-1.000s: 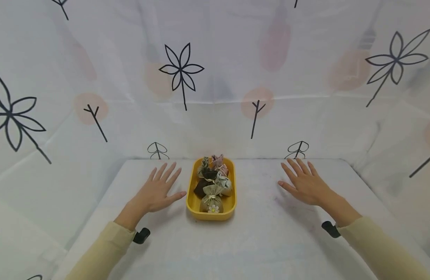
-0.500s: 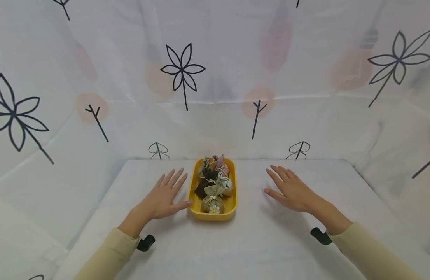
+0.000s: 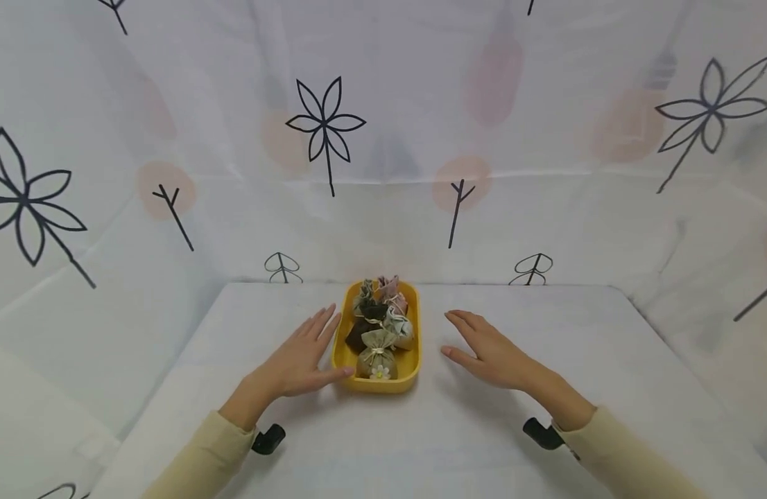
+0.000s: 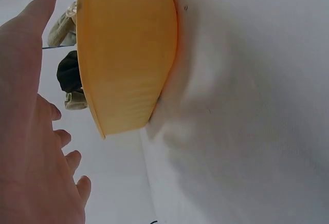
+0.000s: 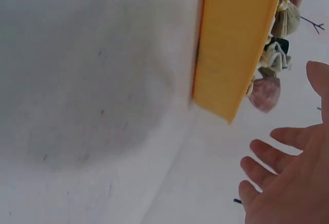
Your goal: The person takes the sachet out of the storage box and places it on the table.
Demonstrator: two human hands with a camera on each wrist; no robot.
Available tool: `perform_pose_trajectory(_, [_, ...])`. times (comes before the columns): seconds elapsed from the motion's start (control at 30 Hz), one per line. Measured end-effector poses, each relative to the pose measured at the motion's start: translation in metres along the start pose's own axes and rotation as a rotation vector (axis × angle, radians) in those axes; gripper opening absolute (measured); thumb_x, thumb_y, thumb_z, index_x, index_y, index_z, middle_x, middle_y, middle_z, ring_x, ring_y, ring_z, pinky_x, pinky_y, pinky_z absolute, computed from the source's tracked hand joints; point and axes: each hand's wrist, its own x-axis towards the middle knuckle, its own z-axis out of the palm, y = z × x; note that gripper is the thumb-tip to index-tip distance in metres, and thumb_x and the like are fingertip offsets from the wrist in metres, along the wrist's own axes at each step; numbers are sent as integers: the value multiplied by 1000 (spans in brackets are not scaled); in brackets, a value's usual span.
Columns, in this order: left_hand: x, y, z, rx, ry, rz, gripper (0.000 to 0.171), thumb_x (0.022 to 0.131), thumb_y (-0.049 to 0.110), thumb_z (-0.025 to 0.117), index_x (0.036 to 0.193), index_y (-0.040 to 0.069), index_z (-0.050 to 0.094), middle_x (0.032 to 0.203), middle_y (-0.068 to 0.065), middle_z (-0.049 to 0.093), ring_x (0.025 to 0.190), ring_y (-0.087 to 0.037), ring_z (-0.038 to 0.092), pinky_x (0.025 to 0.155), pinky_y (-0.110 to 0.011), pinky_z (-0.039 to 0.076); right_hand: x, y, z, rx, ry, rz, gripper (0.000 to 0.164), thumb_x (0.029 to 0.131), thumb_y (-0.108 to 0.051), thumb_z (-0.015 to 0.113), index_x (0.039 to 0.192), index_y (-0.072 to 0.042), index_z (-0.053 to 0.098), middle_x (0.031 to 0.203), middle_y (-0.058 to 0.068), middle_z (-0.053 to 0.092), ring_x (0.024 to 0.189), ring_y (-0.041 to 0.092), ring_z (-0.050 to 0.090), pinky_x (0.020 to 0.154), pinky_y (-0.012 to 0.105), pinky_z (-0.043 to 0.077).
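A yellow tray (image 3: 407,374) stands on the white table, with several small drawstring pouches inside. In front is an olive pouch (image 3: 377,346) with a white flower; behind it sit a dark brown pouch (image 3: 360,335), a pale grey-green pouch (image 3: 401,329), a grey-green pouch (image 3: 363,298) and a pink pouch (image 3: 392,294). My left hand (image 3: 296,360) is at the tray's left side, fingers straight, its thumb overlapping the near left corner in the head view. To the right of the tray my right hand (image 3: 496,352) hovers apart from it, fingers extended and holding nothing.
White cloth covers the table (image 3: 458,443). A white curtain (image 3: 383,152) printed with line-drawn flowers and twigs hangs behind and at the sides. Black camera mounts (image 3: 269,439) sit under both wrists, near the beige sleeves (image 3: 205,450).
Both hands have moved inward toward the tray and slightly nearer the body, the right hand travelling farther. The tray and pouches have stayed in place.
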Motion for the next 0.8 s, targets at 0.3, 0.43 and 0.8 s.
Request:
perform_pose_trajectory(0.3, [0, 8, 8, -37, -32, -51, 116, 86, 90, 38, 166, 12, 5, 173, -4, -4, 158, -26, 5, 126, -48, 17, 7, -23, 12, 210, -9, 28, 62, 104, -41, 59, 154, -8, 43, 156, 13, 43, 145, 37, 40, 115, 61, 36])
perform_pose_trajectory(0.43, [1, 11, 11, -68, -37, -68, 118, 85, 90, 40, 166, 11, 6, 173, -6, -3, 158, -28, 9, 125, -49, 19, 11, -29, 17, 251, 0, 6, 59, 103, -39, 62, 149, -5, 49, 151, 12, 50, 142, 37, 45, 113, 61, 39])
perform_pose_trajectory(0.8, [3, 15, 13, -69, -47, -59, 120, 87, 88, 38, 164, 3, 4, 172, -12, -1, 158, -27, 9, 126, -44, 19, 26, -49, 37, 267, 76, -158, 37, 99, -27, 70, 127, -4, 69, 124, 13, 67, 117, 33, 60, 99, 55, 49])
